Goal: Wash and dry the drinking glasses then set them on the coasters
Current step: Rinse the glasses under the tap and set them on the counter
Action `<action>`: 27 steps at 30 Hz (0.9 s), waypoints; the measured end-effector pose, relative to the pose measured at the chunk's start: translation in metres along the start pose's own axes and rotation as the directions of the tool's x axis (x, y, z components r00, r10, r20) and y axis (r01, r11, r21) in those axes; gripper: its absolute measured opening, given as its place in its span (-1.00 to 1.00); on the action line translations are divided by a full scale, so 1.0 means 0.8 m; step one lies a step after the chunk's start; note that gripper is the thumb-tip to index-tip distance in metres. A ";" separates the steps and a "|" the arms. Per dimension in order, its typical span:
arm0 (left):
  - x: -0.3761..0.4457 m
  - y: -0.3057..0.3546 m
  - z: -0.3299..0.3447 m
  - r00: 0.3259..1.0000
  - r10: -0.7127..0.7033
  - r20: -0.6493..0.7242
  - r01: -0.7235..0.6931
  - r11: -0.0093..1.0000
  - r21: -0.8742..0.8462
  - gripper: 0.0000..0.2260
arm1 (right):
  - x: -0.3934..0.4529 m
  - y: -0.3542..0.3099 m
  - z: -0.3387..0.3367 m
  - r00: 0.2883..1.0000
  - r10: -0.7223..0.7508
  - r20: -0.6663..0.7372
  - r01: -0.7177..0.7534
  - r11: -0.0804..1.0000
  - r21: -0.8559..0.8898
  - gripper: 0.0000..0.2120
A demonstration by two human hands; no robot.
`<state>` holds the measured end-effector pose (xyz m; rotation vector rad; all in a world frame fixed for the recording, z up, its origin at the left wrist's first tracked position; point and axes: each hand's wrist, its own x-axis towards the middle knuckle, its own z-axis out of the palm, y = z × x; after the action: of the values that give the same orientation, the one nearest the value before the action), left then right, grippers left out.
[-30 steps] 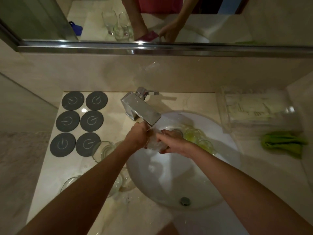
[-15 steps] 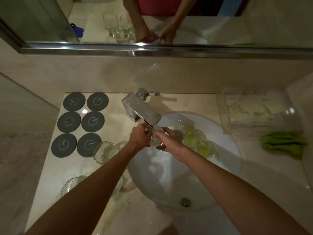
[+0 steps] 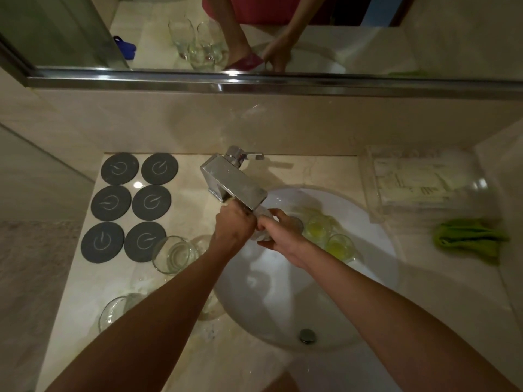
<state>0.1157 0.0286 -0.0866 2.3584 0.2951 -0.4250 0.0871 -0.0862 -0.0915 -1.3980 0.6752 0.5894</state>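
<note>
Under the spout of the chrome faucet (image 3: 235,183), above the white sink (image 3: 376,250), both hands hold one clear drinking glass (image 3: 261,222). The left hand (image 3: 235,226) has its fingers curled around the glass from the left side, and the right hand (image 3: 278,236) grips it from the right, with the fingers wrapped on its far side; the glass itself is mostly hidden between them. Inside the sink, at the back right, two more glasses (image 3: 328,236) stand close together, and a yellow-green liquid is visible in them. On the bench (image 3: 85,292) at the left of the sink, six dark round coasters (image 3: 130,205) lie in two columns, and no glass stands on them. Near the front coasters an empty glass (image 3: 174,254) stands just beside the left forearm, and another glass (image 3: 113,312) is partly covered by that arm. At the right of the sink, a green cloth (image 3: 469,239) lies on the bench, near a clear plastic box (image 3: 418,188). A mirror (image 3: 424,32) on the wall reflects the arms and some glasses.
</note>
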 end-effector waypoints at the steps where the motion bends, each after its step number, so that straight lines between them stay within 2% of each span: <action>1: 0.001 -0.003 0.001 1.000 0.001 0.000 -0.001 1.000 -0.007 -0.99 | 0.001 0.001 0.001 1.000 0.001 -0.002 -0.001 1.000 0.008 -0.62; 6: 0.007 -0.016 0.006 0.999 -0.041 0.018 0.043 0.993 -0.107 -0.82 | 0.002 0.002 0.003 1.000 0.022 -0.020 -0.020 0.997 0.069 -0.65; 10: 0.004 -0.016 0.005 0.969 -0.097 0.226 0.172 0.923 -0.343 -0.65 | 0.003 0.005 0.003 0.999 0.032 0.009 -0.032 0.999 0.037 -0.66; 12: 0.004 -0.018 0.002 0.941 -0.086 0.326 0.209 0.908 -0.364 -0.65 | 0.002 0.006 0.001 0.999 0.042 0.017 -0.043 0.997 0.061 -0.70; 14: 0.003 -0.021 -0.001 0.892 -0.097 0.441 0.271 0.897 -0.350 -0.75 | -0.004 0.003 -0.001 0.999 0.049 0.023 -0.052 0.990 0.129 -0.83; 16: -0.002 -0.021 -0.005 0.813 -0.125 0.569 0.377 0.857 -0.351 -0.88 | -0.006 0.002 -0.004 0.996 0.075 0.042 -0.083 0.971 0.226 -0.81; 17: -0.003 -0.024 -0.002 0.793 -0.124 0.597 0.408 0.836 -0.368 -0.87 | -0.005 0.003 -0.006 0.995 0.082 0.064 -0.095 0.964 0.246 -0.80; 18: -0.003 -0.026 0.001 0.803 -0.116 0.585 0.403 0.829 -0.389 -0.82 | -0.007 0.002 -0.007 0.992 0.075 0.097 -0.096 0.967 0.237 -0.78; 20: -0.001 -0.030 0.006 0.875 -0.052 0.481 0.301 0.837 -0.457 -0.66 | -0.002 0.003 -0.008 0.993 0.063 0.104 -0.076 0.989 0.125 -0.74; 21: 0.002 -0.034 0.009 0.907 -0.002 0.422 0.219 0.858 -0.465 -0.61 | 0.003 0.003 -0.006 0.997 0.069 0.047 -0.070 0.997 0.016 -0.73; 23: 0.002 -0.036 0.011 0.922 0.084 0.377 0.083 0.909 -0.407 -0.61 | 0.021 0.003 -0.004 0.987 0.064 -0.148 -0.102 0.959 -0.264 -0.73; 25: -0.002 -0.032 0.010 0.913 0.091 0.397 0.097 0.898 -0.430 -0.65 | 0.037 -0.002 -0.002 0.955 -0.021 -0.296 -0.143 0.842 -0.521 -0.80; 27: -0.002 -0.028 0.006 0.902 0.082 0.424 0.129 0.886 -0.445 -0.58 | 0.039 -0.010 0.001 0.927 -0.190 -0.325 -0.130 0.649 -0.750 -0.80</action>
<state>0.1059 0.0411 -0.1034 1.7337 0.1870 -0.7837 0.1146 -0.0867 -0.1086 -2.3774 0.7353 0.6102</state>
